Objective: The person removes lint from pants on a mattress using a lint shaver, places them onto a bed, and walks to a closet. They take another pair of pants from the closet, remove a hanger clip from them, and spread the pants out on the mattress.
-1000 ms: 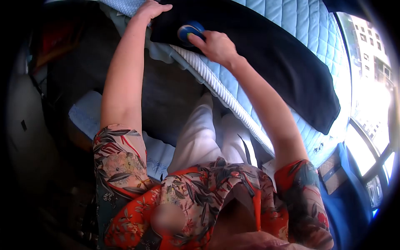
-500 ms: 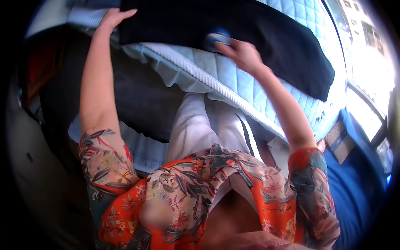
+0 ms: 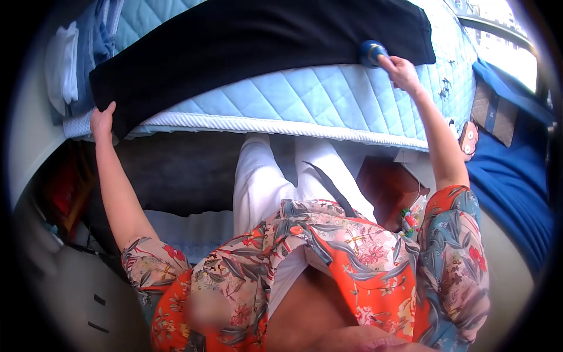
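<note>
A long black garment (image 3: 258, 50) lies spread over a light blue quilted bed cover (image 3: 328, 94). At its lower left end my left hand (image 3: 103, 121) rests by the garment's edge, thumb raised apart from the fingers, with nothing seen in it. My right hand (image 3: 403, 73) is closed on a round blue tool (image 3: 372, 53) and holds it against the cloth near the garment's right end. The underside of the tool is hidden.
Folded blue and white cloths (image 3: 79, 64) lie at the bed's left end. Blue fabric (image 3: 510, 182) and a brown quilted piece (image 3: 494, 114) are at the right, below a bright window (image 3: 498, 44). A reddish-brown box-like object (image 3: 387, 188) stands below the bed edge.
The view has turned and shifted. My right hand has moved the blue tool along the black garment towards its right end. My left hand stays at the left end.
</note>
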Tool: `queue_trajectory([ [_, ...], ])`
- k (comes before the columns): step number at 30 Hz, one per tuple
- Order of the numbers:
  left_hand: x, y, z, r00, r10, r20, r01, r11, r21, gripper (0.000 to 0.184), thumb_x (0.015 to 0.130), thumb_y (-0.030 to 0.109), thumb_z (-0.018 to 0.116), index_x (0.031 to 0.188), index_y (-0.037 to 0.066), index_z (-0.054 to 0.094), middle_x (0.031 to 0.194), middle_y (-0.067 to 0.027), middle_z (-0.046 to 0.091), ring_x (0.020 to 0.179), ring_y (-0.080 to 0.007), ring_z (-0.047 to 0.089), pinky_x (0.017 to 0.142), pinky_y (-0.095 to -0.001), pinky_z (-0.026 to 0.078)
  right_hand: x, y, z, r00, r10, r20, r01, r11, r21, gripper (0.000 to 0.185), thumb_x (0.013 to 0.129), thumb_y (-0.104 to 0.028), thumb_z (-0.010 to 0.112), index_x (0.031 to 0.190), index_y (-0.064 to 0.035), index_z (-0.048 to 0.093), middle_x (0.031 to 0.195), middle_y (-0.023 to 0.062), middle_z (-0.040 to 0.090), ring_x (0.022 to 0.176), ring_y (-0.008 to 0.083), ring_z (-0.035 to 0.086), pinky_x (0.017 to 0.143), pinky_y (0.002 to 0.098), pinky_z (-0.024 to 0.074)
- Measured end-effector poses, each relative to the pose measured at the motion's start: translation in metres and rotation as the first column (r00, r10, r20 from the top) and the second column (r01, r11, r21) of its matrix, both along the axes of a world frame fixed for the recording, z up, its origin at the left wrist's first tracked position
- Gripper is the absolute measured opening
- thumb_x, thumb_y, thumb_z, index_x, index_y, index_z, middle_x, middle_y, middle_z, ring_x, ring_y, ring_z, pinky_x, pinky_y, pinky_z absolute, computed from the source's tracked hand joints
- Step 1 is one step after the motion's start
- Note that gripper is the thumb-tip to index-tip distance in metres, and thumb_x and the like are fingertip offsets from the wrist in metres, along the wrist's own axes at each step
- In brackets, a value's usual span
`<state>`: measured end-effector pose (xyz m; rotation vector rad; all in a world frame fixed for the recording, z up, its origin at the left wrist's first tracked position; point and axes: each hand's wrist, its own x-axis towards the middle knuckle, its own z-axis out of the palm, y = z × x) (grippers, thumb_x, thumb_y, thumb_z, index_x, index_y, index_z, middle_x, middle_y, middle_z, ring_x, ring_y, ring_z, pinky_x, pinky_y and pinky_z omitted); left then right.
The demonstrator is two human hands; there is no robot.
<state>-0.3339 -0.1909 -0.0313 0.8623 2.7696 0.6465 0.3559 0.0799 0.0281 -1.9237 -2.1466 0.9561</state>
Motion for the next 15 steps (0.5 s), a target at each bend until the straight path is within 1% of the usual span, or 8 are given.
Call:
queue_trajectory([
  [1, -0.005, -0.005, 0.000, 0.997, 0.001, 0.073, -0.007, 0.996, 0.086, 0.050, 0.074, 0.028, 0.068, 0.112, -0.003, 0.057, 0.109, -0.0142, 0.061, 0.101, -0.0269, 0.057, 0.086, -0.0335, 0.042, 0.012, 0.005, 0.003, 0.997, -0.035, 0.065, 0.035, 0.999, -0.008, 0.051, 0.081, -0.052, 0.056, 0.086, -0.0017, 0.063, 0.056, 0.0031, 0.050, 0.045, 0.0095, 0.051, 0.042, 0.0242, 0.0442],
  [3, -0.020, -0.017, -0.012, 0.974, -0.006, 0.228, -0.055, 0.964, 0.259, 0.049, 0.076, 0.025, 0.067, 0.113, -0.003, 0.055, 0.112, -0.0144, 0.060, 0.102, -0.0271, 0.056, 0.088, -0.0339, 0.041, 0.008, 0.002, 0.002, 0.998, 0.026, 0.062, -0.028, 0.999, 0.030, 0.050, 0.081, -0.052, 0.058, 0.087, -0.0035, 0.063, 0.055, 0.0031, 0.050, 0.044, 0.0089, 0.050, 0.042, 0.0239, 0.0439],
  [5, -0.038, -0.021, -0.021, 0.970, 0.036, 0.241, -0.112, 0.944, 0.309, 0.046, 0.077, 0.022, 0.065, 0.114, -0.003, 0.055, 0.113, -0.0142, 0.059, 0.102, -0.0268, 0.056, 0.089, -0.0344, 0.041, -0.041, -0.018, -0.005, 0.989, 0.151, 0.013, -0.151, 0.989, 0.002, 0.052, 0.080, -0.056, 0.055, 0.088, -0.0054, 0.064, 0.059, 0.0072, 0.055, 0.051, 0.0163, 0.057, 0.050, 0.0295, 0.0479],
  [7, -0.038, -0.023, -0.019, 0.945, 0.113, 0.305, -0.215, 0.922, 0.323, 0.046, 0.077, 0.023, 0.065, 0.114, -0.003, 0.055, 0.112, -0.0141, 0.059, 0.102, -0.0271, 0.056, 0.089, -0.0344, 0.041, -0.102, -0.035, -0.012, 0.888, 0.423, 0.179, -0.453, 0.871, 0.189, 0.055, 0.080, -0.060, 0.050, 0.091, -0.0077, 0.064, 0.068, 0.0120, 0.062, 0.066, 0.0259, 0.063, 0.061, 0.0366, 0.0498],
  [9, -0.029, -0.011, -0.005, 0.983, 0.124, 0.136, -0.155, 0.956, 0.249, 0.046, 0.077, 0.024, 0.065, 0.112, -0.003, 0.055, 0.110, -0.0149, 0.060, 0.101, -0.0284, 0.056, 0.088, -0.0348, 0.041, -0.152, -0.046, -0.017, 0.800, 0.563, 0.207, -0.597, 0.782, 0.178, 0.058, 0.080, -0.063, 0.047, 0.095, -0.0092, 0.064, 0.077, 0.0146, 0.064, 0.078, 0.0320, 0.062, 0.069, 0.0409, 0.0489],
  [12, -0.005, 0.018, 0.028, 0.994, 0.080, -0.073, -0.072, 0.992, 0.107, 0.046, 0.076, 0.026, 0.065, 0.110, -0.003, 0.056, 0.108, -0.0163, 0.061, 0.100, -0.0303, 0.057, 0.087, -0.0357, 0.042, -0.151, -0.043, -0.019, 0.778, 0.583, 0.236, -0.626, 0.753, 0.204, 0.057, 0.079, -0.063, 0.048, 0.096, -0.0102, 0.063, 0.077, 0.0144, 0.064, 0.076, 0.0313, 0.063, 0.068, 0.0408, 0.0492],
  [13, 0.002, 0.024, 0.039, 0.990, 0.060, -0.126, -0.054, 0.997, 0.050, 0.046, 0.076, 0.027, 0.066, 0.110, -0.003, 0.056, 0.107, -0.0169, 0.061, 0.100, -0.0310, 0.057, 0.087, -0.0360, 0.042, -0.133, -0.040, -0.017, 0.791, 0.566, 0.232, -0.609, 0.764, 0.215, 0.057, 0.079, -0.062, 0.048, 0.097, -0.0104, 0.063, 0.076, 0.0141, 0.064, 0.076, 0.0311, 0.063, 0.067, 0.0405, 0.0494],
  [15, 0.012, 0.032, 0.054, 0.989, 0.031, -0.144, -0.024, 0.999, 0.047, 0.048, 0.075, 0.029, 0.066, 0.109, -0.002, 0.056, 0.106, -0.0178, 0.061, 0.100, -0.0317, 0.057, 0.087, -0.0371, 0.042, -0.093, -0.031, -0.009, 0.800, 0.495, 0.338, -0.562, 0.816, 0.135, 0.056, 0.080, -0.061, 0.049, 0.098, -0.0099, 0.062, 0.074, 0.0143, 0.064, 0.072, 0.0303, 0.063, 0.065, 0.0400, 0.0493],
])
